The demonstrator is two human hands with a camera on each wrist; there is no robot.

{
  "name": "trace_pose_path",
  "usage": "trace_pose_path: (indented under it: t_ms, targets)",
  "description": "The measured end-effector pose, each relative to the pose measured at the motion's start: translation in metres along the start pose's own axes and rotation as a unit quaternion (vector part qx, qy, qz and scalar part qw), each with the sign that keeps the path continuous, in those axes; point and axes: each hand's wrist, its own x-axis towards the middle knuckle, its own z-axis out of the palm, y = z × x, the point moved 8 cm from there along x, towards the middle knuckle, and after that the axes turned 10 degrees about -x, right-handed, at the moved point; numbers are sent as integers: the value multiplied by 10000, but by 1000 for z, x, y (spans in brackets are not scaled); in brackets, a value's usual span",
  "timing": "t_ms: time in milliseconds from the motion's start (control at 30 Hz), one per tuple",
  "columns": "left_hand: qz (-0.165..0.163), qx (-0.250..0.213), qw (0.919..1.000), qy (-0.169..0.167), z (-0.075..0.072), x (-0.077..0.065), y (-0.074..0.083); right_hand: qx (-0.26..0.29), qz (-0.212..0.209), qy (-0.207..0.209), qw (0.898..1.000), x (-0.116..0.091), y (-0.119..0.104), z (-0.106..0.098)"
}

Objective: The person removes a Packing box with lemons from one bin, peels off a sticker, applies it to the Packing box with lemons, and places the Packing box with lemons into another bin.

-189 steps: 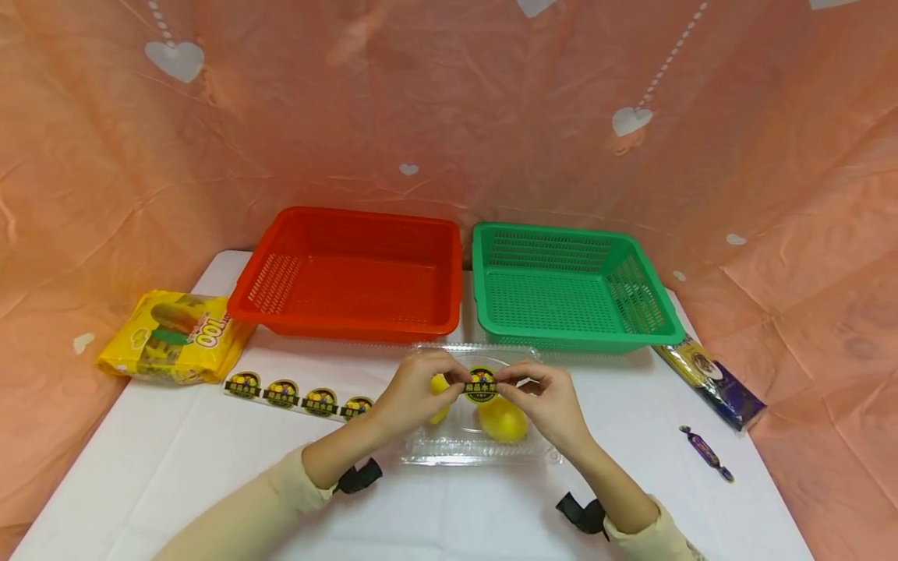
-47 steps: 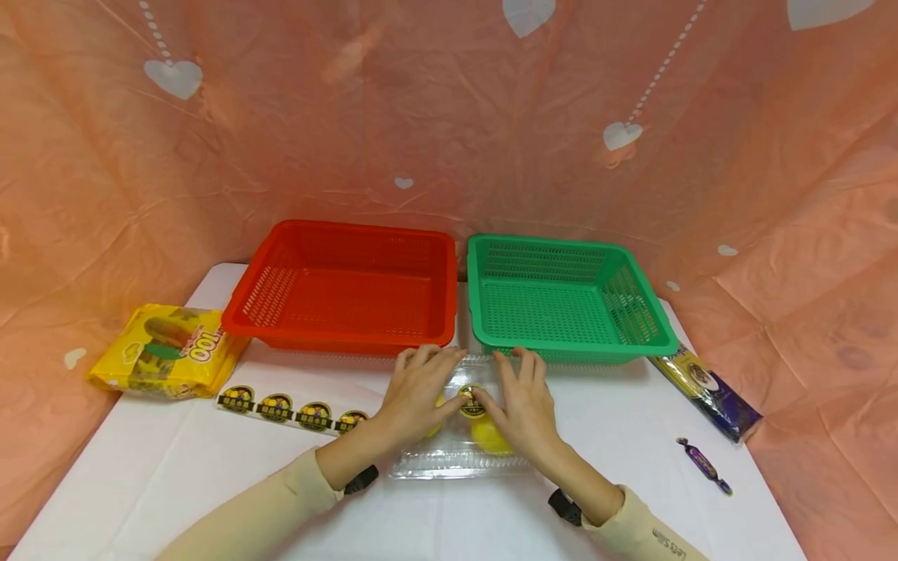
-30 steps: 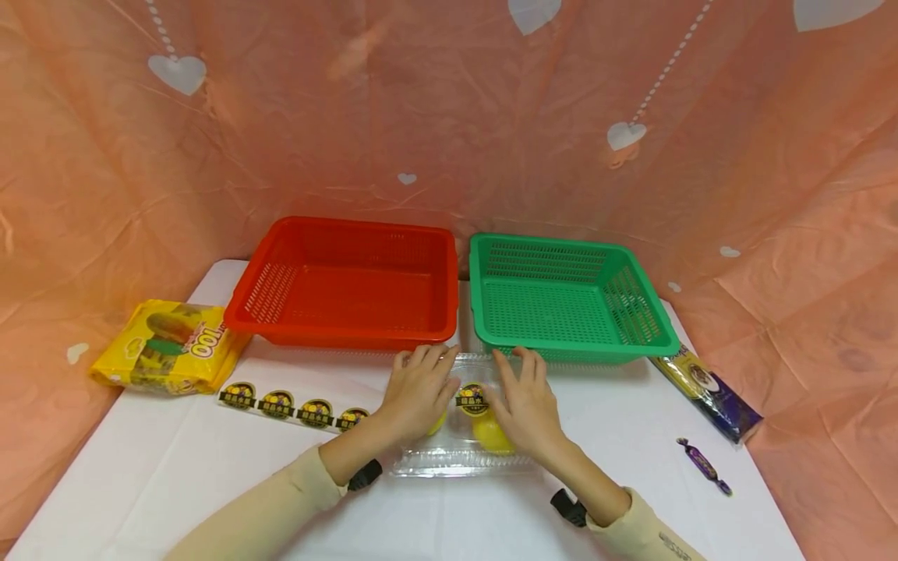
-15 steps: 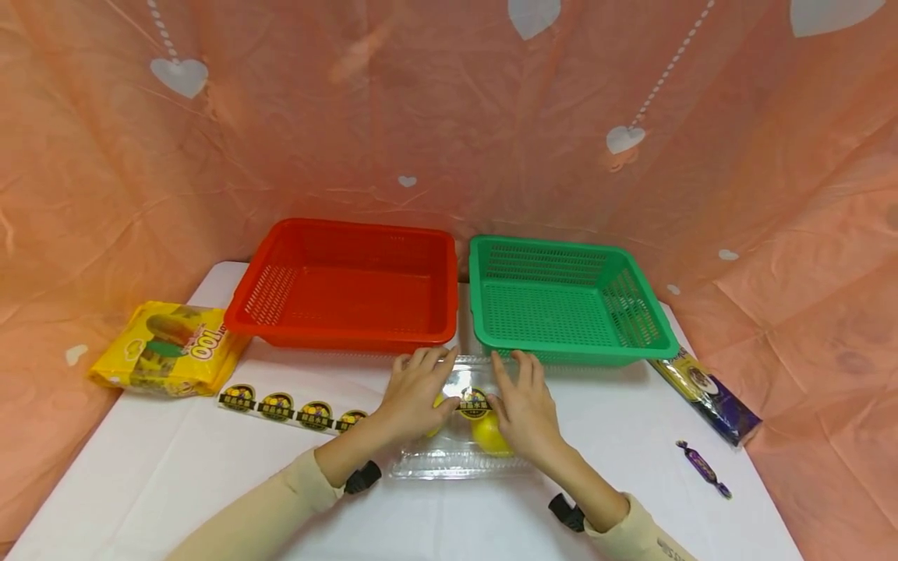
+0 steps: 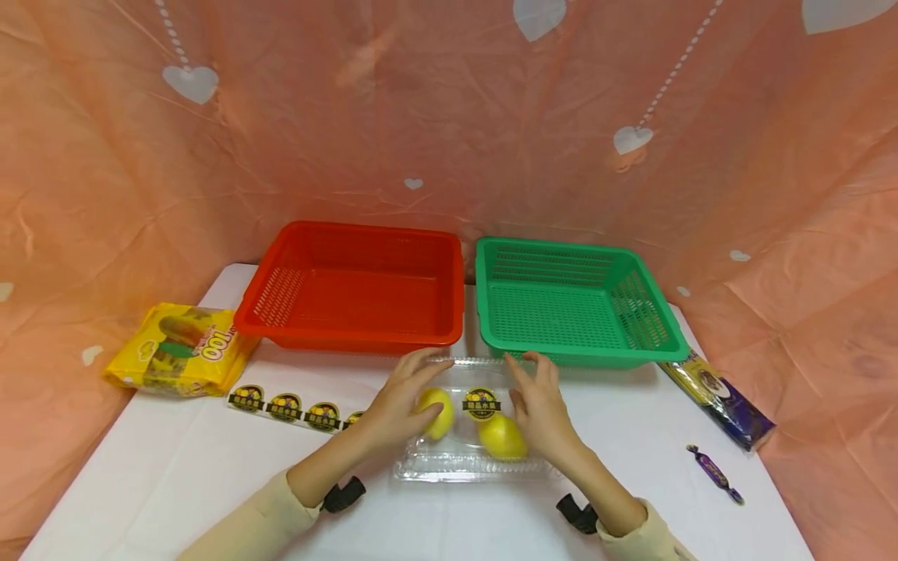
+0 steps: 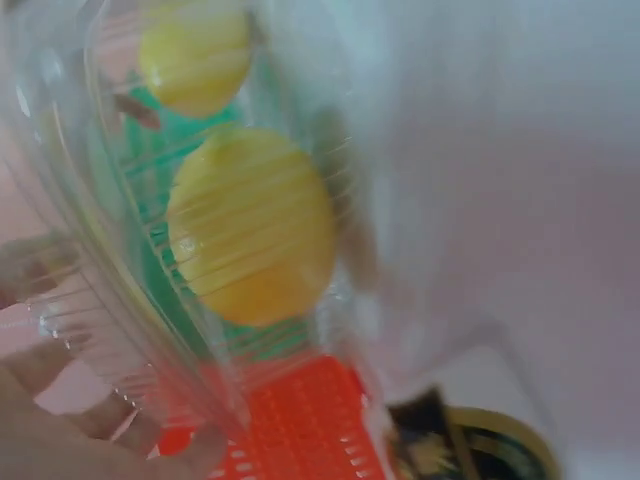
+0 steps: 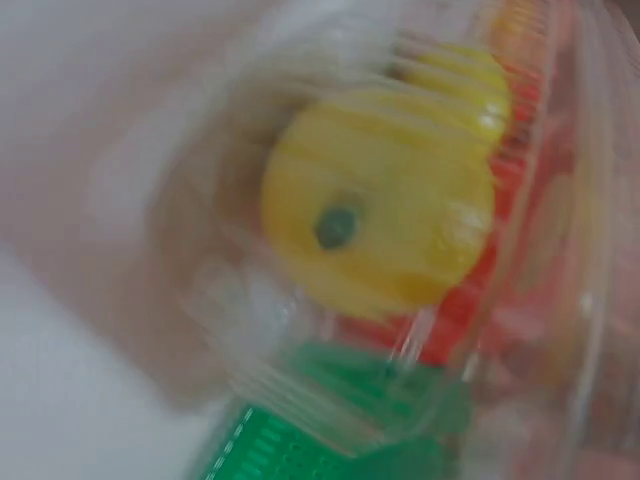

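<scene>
A clear plastic clamshell box (image 5: 466,470) lies closed on the white table with two lemons inside, one at the left (image 5: 440,414) and one nearer the front right (image 5: 502,438). On its lid is a round black-and-gold sticker (image 5: 481,405). My left hand (image 5: 401,407) is at the box's left side, fingers extended toward the far rim, thumb over the left lemon. At the right side, my right hand (image 5: 546,411) has its fingers loosely spread, their tips by the far rim. Blurred lemons show through the clear wall in the left wrist view (image 6: 250,230) and right wrist view (image 7: 375,200).
A strip of matching stickers (image 5: 285,407) lies left of the box. Behind stand a red basket (image 5: 365,340) and a green basket (image 5: 582,354). A yellow snack bag (image 5: 178,351) is at far left; a purple-and-gold packet (image 5: 722,397) and a wrapped candy (image 5: 715,474) are at right.
Earliest, both hands pinched the sticker above the box; later it lay on the lid with hands pressing around it. Since then the hands have drawn apart, the left moving left, uncovering sticker and lemons.
</scene>
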Motion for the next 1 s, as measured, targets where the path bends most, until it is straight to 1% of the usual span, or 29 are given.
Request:
trace_pose_path:
  t_ms: [133, 267, 367, 433, 567, 600, 700, 767, 800, 867, 900, 1000]
  targets:
    - [-331, -282, 9986, 303, -7, -13, -6, 678, 287, 97, 9972, 1, 16, -13]
    - [-667, -538, 9953, 457, -11, -23, -13, 1217, 500, 398, 9905, 4, 36, -30]
    - [-778, -650, 9933, 546, -13, -30, -19, 1692, 620, 880, 9797, 7, 54, -49]
    - [-854, -754, 9918, 572, -13, -33, -22, 2062, 699, 1347, 9667, 8, 70, -64]
    - [-960, -890, 9897, 571, -11, -37, -26, 2718, 774, 2226, 9331, 7, 105, -95]
    - [-1018, -949, 9887, 557, -11, -37, -26, 2933, 770, 2396, 9223, 7, 114, -101]
    - [-1165, -1043, 9861, 569, -11, -40, -28, 3618, 752, 2797, 8861, 5, 142, -114]
    - [-1260, -1082, 9844, 586, -10, -41, -28, 4036, 779, 3063, 8586, 3, 161, -119]
    - [-1289, -1092, 9839, 585, -10, -41, -29, 4201, 857, 3212, 8444, 1, 170, -121]
    - [-1343, -1094, 9832, 582, -10, -42, -29, 4329, 1146, 3532, 8214, -5, 189, -123]
    - [-1363, -1102, 9828, 586, -10, -42, -30, 4317, 1349, 3698, 8116, -8, 197, -123]
    - [-1458, -1161, 9807, 596, -10, -44, -32, 4183, 2119, 4129, 7808, -22, 218, -122]
